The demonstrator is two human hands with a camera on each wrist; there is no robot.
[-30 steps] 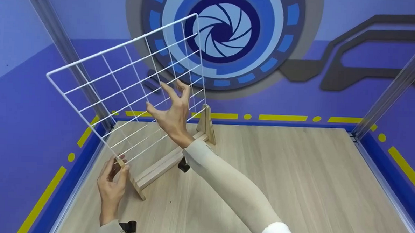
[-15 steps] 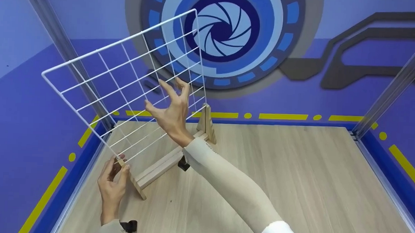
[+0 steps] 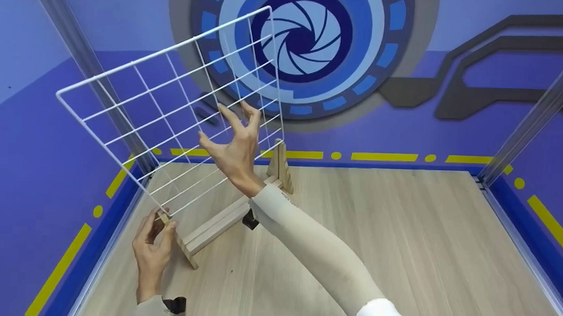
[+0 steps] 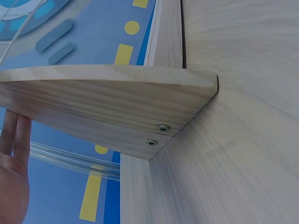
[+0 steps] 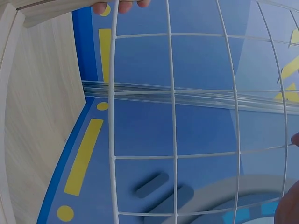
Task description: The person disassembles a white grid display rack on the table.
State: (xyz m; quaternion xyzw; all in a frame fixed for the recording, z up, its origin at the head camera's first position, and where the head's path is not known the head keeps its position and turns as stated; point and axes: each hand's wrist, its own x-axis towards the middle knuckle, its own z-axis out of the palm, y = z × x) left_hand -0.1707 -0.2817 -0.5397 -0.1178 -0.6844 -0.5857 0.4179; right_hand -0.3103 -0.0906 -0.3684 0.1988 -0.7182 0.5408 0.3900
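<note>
A white wire grid panel (image 3: 194,39) leans upward over a wooden stand (image 3: 217,224), its lower edge along the tops of the stand's two end uprights. My right hand (image 3: 236,151) holds the grid's wires near the middle, thumb and fingers spread over several squares. At the near upright (image 3: 187,253), my left hand (image 3: 151,257) pinches the top beside the panel's lower corner. The left wrist view shows that upright's outer face (image 4: 103,102) with two screws, fingers (image 4: 21,140) behind it. In the right wrist view, the left fingertips (image 5: 125,6) touch the panel's bottom corner.
The stand rests on a wood-grain tabletop (image 3: 377,247). Blue printed walls (image 3: 350,104) enclose the back and sides, with metal corner posts (image 3: 535,117). The far upright (image 3: 283,170) stands near the back wall.
The panel's top edge has risen a little and its far top corner has shifted slightly right at the end. Both hands keep their hold, almost still.
</note>
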